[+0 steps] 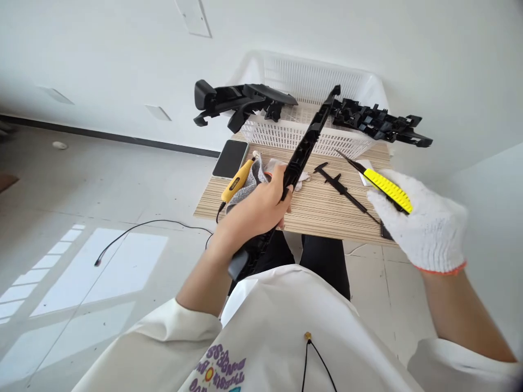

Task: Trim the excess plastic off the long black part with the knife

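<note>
Your left hand (265, 204) angled to 1 o'clock, gripping black strip (304, 152), axis 7-to-1; right hand (427, 231) gripped yellow-handled tool (388, 189), tip toward 10.

Bright, cool daylight. Window-shaped patches of sunlight (102, 272) lie on the floor (134, 179) at lower left, brightest area pale and washed out. The wall (122, 49) is evenly lit. Detail sinks into darkness along the black strip (308, 147) at centre. Wide-angle distortion stretches the sleeves (175, 329) toward the lower corners; the far-left margin is blurred.
</note>
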Demonstrator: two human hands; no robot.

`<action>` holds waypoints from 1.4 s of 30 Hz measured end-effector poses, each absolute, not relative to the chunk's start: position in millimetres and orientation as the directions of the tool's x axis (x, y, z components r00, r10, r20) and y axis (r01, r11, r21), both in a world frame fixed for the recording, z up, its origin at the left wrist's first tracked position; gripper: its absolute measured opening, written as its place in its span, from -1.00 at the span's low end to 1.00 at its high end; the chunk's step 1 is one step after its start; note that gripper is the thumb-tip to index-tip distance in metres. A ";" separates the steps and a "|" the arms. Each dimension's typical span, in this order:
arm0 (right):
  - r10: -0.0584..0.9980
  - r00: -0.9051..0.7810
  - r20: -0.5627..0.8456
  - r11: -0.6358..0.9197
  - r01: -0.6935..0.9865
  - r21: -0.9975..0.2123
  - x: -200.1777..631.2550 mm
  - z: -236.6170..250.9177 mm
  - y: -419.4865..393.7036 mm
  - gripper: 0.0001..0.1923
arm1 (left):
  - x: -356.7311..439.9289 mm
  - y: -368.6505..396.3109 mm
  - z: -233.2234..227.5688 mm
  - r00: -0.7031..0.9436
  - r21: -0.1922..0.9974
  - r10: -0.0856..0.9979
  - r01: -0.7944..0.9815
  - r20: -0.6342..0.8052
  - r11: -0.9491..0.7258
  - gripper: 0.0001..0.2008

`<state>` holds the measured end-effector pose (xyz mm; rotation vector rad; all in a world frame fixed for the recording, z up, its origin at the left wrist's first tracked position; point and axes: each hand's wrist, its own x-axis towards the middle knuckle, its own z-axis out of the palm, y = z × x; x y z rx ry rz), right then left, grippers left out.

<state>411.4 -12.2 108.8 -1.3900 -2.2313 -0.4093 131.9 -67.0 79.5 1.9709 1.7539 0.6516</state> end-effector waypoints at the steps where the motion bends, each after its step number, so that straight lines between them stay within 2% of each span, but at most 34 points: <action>1: 0.765 -0.330 0.553 0.439 0.895 -0.073 411.1 96.4 -11.6 -0.47 | 134.7 -67.6 71.0 0.068 0.725 0.997 0.686 0.022 -0.062 -0.66; 3: 0.816 -0.271 0.511 0.443 0.861 -0.249 407.5 73.2 -8.9 -0.52 | 140.3 -70.1 49.7 0.020 0.909 0.998 0.414 -0.060 0.047 -0.64; 5: 0.860 -0.250 0.444 0.435 0.815 -0.384 400.9 53.3 -4.8 -0.54 | 145.2 -73.6 26.2 -0.014 0.973 0.995 0.208 -0.101 0.101 -0.61; 7: 0.878 -0.270 0.396 0.436 0.791 -0.429 392.9 36.7 0.3 -0.55 | 148.1 -76.8 4.9 -0.034 0.990 0.993 0.075 -0.117 0.119 -0.58; 10: 0.882 -0.315 0.351 0.451 0.783 -0.429 381.7 15.2 10.3 -0.55 | 148.6 -78.6 -19.0 -0.015 0.993 0.994 -0.056 -0.110 0.109 -0.57; 14: 0.883 -0.287 0.372 0.453 0.732 -0.509 371.2 -12.7 24.7 -0.52 | 145.7 -74.4 -38.1 0.012 0.980 0.999 -0.192 -0.044 0.045 -0.50; 18: 0.910 -0.271 0.314 0.411 0.687 -0.600 364.9 -30.4 31.8 -0.56 | 143.0 -69.9 -44.3 0.020 0.973 0.999 -0.225 -0.042 0.046 -0.50; 23: 0.948 -0.252 0.194 0.315 0.657 -0.685 360.3 -28.3 31.5 -0.61 | 140.7 -69.8 -43.8 0.034 0.972 0.999 -0.232 -0.038 0.045 -0.55; 25: 0.966 -0.242 0.085 0.220 0.611 -0.760 359.5 -23.4 31.3 -0.62 | 140.4 -70.7 -44.5 0.032 0.970 0.999 -0.238 -0.037 0.044 -0.55; 28: 0.950 -0.224 -0.218 -0.084 0.490 -0.868 359.9 -15.1 33.0 -0.64 | 140.9 -71.8 -45.8 -0.003 0.971 1.000 -0.237 -0.029 0.028 -0.54; 31: 0.888 -0.227 -0.399 -0.269 0.447 -0.853 360.3 -7.7 37.4 -0.68 | 142.2 -70.7 -45.1 -0.097 0.967 0.995 -0.253 -0.039 0.013 -0.48; 38: 0.805 -0.245 -0.541 -0.371 0.504 -0.780 336.3 3.0 43.1 -0.73 | 144.6 -68.3 -36.3 -0.254 0.961 0.965 -0.276 -0.066 -0.007 -0.43; 42: 0.764 -0.270 -0.587 -0.401 0.515 -0.758 324.6 2.6 46.3 -0.68 | 144.8 -71.7 -38.0 -0.314 0.963 0.947 -0.268 -0.064 -0.024 -0.41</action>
